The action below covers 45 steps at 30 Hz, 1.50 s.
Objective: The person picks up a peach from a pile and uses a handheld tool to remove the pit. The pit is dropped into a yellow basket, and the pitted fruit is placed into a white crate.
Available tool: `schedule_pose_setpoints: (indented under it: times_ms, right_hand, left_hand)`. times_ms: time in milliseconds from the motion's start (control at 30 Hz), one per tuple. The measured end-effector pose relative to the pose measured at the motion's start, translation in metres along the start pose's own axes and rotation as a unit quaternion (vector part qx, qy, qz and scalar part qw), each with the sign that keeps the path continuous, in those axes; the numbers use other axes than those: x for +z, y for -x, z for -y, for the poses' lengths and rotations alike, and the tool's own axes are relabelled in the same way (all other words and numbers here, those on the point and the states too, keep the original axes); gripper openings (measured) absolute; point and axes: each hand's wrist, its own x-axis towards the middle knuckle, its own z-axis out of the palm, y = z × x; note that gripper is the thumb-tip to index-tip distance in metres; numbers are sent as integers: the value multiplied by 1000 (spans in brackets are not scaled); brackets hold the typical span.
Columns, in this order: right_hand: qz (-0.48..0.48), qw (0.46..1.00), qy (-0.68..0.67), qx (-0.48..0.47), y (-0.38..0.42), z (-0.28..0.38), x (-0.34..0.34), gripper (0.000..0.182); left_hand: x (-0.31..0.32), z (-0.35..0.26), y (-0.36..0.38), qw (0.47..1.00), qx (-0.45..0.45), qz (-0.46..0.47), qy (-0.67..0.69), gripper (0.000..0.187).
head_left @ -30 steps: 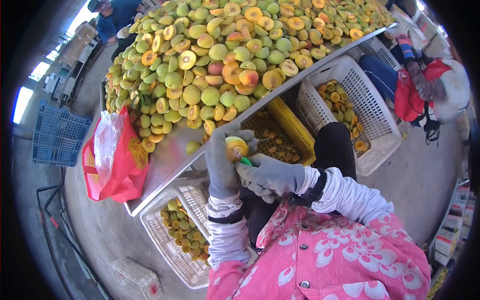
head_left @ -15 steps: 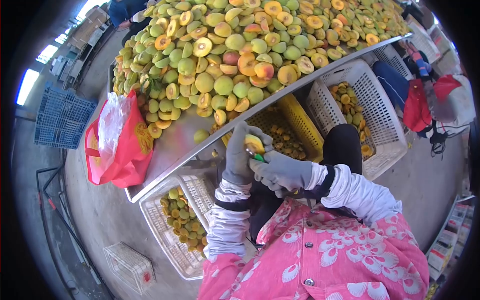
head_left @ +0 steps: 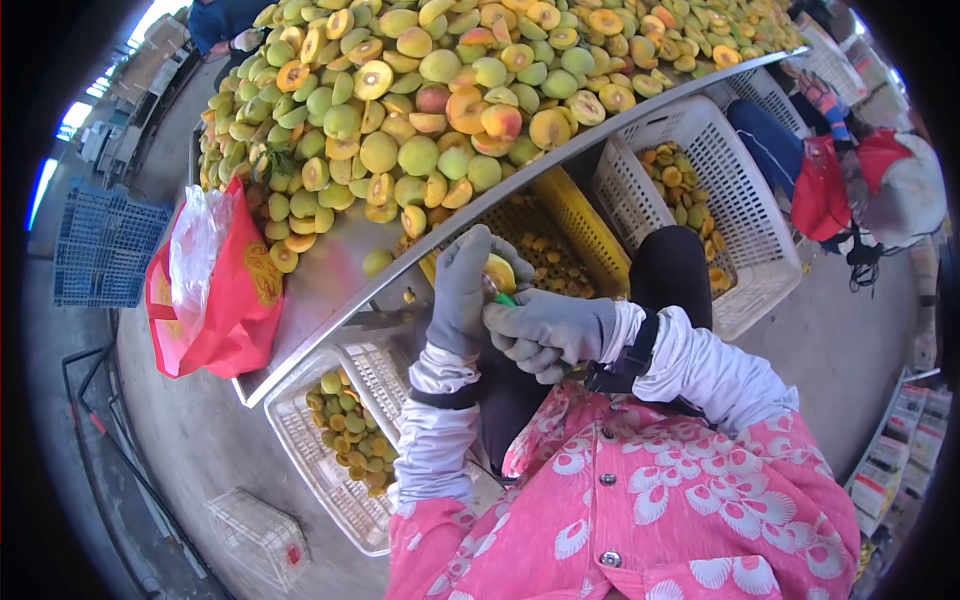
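My left hand, in a grey glove, is wrapped round a cut yellow-green fruit piece. Just right of it, my right hand, also gloved in grey, is closed round the green handle of a small tool. The tool's tip meets the fruit and is mostly hidden by the fingers. Both hands are close together in front of the metal table's edge. Beyond them lies a large heap of whole and halved fruit on the table.
Below the table edge are a yellow crate and a white crate with fruit pieces. Another white crate stands lower left. A red bag hangs by the table's left corner. Other people's arms show at the upper left and right.
The whole view has shifted, so the table and crates sit slightly farther left. Both hands remain together at the fruit, with the tool still held against it.
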Motion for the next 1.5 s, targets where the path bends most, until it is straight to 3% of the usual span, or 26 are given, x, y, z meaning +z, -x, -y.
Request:
schedule_pose_setpoints:
  times_ms: [100,233,267,367,433,467,533,567,633,667,700,733,767,833,900,933,967,1000,1033,1067,1100,1233,1300,1367,1433,1500]
  right_hand:
    - [13,1000,27,1,2,4,3,38]
    - [-11,996,68,-52,1,3,0,35]
    - [-78,990,97,-67,-2,1,0,34]
    - [-151,959,200,-134,-23,-9,-36,33]
    - [-258,846,447,-136,-29,-6,-48,31]
    - [-257,846,446,-135,-30,-3,-52,31]
    - [-249,661,661,-253,-31,0,-61,31]
    - [-252,659,661,-257,-28,4,-60,31]
    - [-299,632,655,-286,-22,5,-58,33]
    - [-299,629,658,-285,-18,1,-57,33]
    - [-314,661,612,-300,-15,-6,-56,33]
    - [-328,691,561,-316,-12,-7,-56,32]
    - [-328,690,561,-319,-15,-9,-70,32]
    - [-463,563,678,-99,-26,-16,-107,33]
    - [-498,539,667,-132,-24,-9,-103,33]
    - [-518,556,629,-159,-21,-4,-91,32]
    - [-540,574,586,-188,-22,-1,-83,32]
    - [-531,569,595,-202,-26,2,-83,32]
    - [-526,572,595,-207,-28,5,-82,32]
    - [-500,596,585,-229,-30,5,-81,32]
    - [-472,620,575,-248,-33,2,-80,33]
    - [-424,599,621,-275,-46,-17,-86,33]
    - [-460,643,573,-215,-43,-24,-74,34]
    - [-476,644,557,-220,-33,-26,-69,35]
    - [-469,685,515,-214,-21,-24,-73,34]
    - [-463,677,520,-238,-24,-19,-81,29]
  left_hand:
    - [4,-9,-3,995,-22,-23,-98,43]
    - [-2,11,-10,991,-2,7,131,40]
    - [-2,17,-12,980,-14,10,198,39]
    - [-6,32,-17,978,-76,-62,184,39]
    - [-9,36,-19,969,-64,-62,229,39]
    - [-11,38,-20,959,-55,-61,272,39]
    - [-17,46,-22,953,-55,-60,292,40]
    - [-18,44,-26,948,-52,-54,310,41]
    - [-18,47,-30,958,-16,-82,275,30]
    - [-27,60,-38,977,144,-158,13,21]
    - [-27,58,-43,896,291,-222,-249,14]
    - [-26,57,-41,939,245,-209,-122,16]
    - [-25,50,-36,938,248,-206,-124,16]
    - [-28,38,-22,855,285,-252,-352,34]
    - [-57,28,0,832,297,-276,-379,37]
    - [-79,32,17,866,315,-308,-237,33]
    - [-77,5,50,805,290,-350,-382,26]
    - [-120,7,67,808,289,-428,-284,24]
    - [-149,2,86,786,195,-545,-217,23]
    - [-159,-13,96,627,173,-622,-437,22]
    - [-160,-15,110,394,219,-609,-653,21]
    - [-145,-18,38,762,302,-433,-377,31]
    - [-171,7,-37,795,199,-373,-436,40]
    - [-152,-9,-99,726,5,-366,-583,46]
    - [-158,-9,-134,732,-8,-348,-586,46]
    - [-166,-6,-139,737,-31,-333,-587,45]
